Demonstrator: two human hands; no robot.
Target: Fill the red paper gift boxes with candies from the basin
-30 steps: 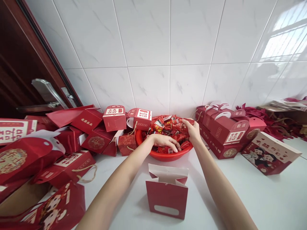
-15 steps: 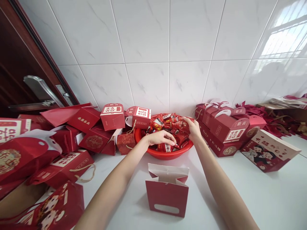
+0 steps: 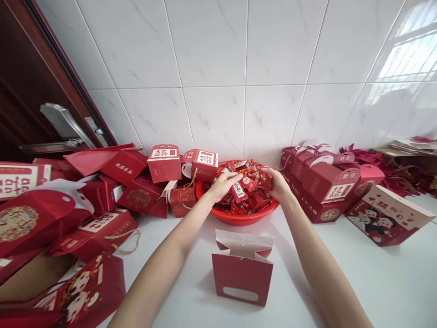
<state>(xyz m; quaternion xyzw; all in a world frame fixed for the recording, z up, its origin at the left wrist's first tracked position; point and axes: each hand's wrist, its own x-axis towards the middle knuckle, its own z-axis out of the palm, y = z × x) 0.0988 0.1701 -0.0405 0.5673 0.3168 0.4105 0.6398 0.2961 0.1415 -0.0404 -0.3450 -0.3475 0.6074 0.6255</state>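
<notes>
Bright, soft daylight, blown-out window glare on wall tiles above & well R of red basin, dark door far L of it, soft shadows on tabletop below, wide-angle stretch @ edges, fine print on wrapped candies approx. legible

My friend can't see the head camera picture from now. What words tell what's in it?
Two hands, left and right, hold red-wrapped sweets over a red bowl, behind an open red box.

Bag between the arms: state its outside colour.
The bag is dark red outside; the head view shows it best.
</notes>
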